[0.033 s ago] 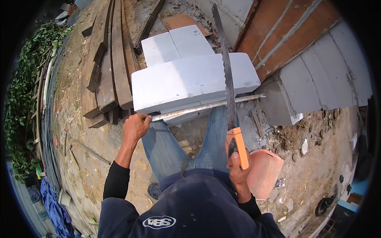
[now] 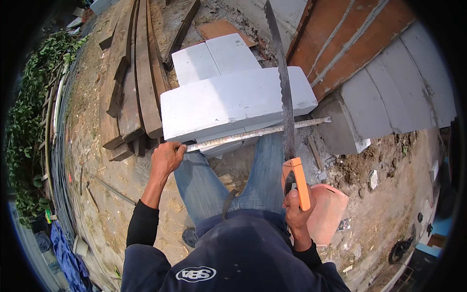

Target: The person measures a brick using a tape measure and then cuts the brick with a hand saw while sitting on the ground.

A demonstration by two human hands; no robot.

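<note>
- The right hand (image 2: pixel 296 210) is clenched around the orange handle of a hand saw (image 2: pixel 286 104), whose long toothed blade runs away from the person across the right part of a white block (image 2: pixel 233 101).
- The left hand (image 2: pixel 166 156) grips the near left end of a long ruler (image 2: pixel 253 133) that lies along the block's near edge.
- The block rests in front of the person's jeans-clad legs, with another white block (image 2: pixel 214 57) just behind it.
- Weathered wooden planks (image 2: pixel 134 82) are stacked to the left on sandy, rubble-strewn ground (image 2: pixel 384 204).
- To the right stands a grey and orange wall (image 2: pixel 384 73); a terracotta tile (image 2: pixel 327 214) lies near the right hand.
- Green foliage (image 2: pixel 29 121) lines the far left.
</note>
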